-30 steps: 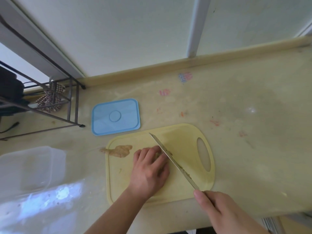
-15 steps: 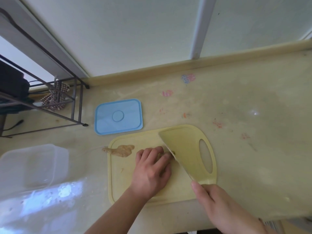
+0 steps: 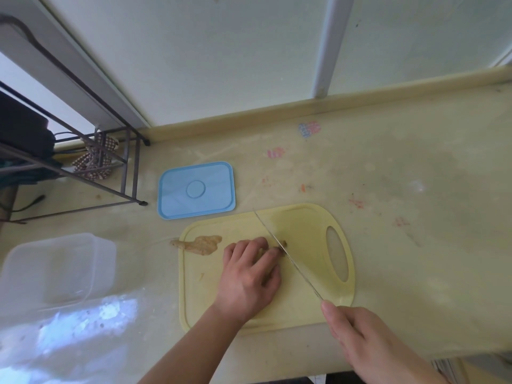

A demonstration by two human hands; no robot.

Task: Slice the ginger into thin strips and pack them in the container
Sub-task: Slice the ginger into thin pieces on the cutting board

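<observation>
Left hand (image 3: 249, 275) pins ginger (image 3: 278, 246); right hand (image 3: 368, 345) grips knife (image 3: 288, 254). Blade at fingertips' 3 o'clock: slip risks cut.

i see the cutting board (image 3: 299, 309) near centre on the counter (image 3: 415, 217), the lid (image 3: 196, 190) just beyond its far-left corner, the container (image 3: 55, 270) well left, the wire rack (image 3: 83, 167) far left.

Left hand (image 3: 249, 275) pressing ginger (image 3: 273, 248) on yellow board (image 3: 302, 231), right hand (image 3: 368, 345) gripping knife (image 3: 288, 253), blue lid (image 3: 196, 190) behind
</observation>
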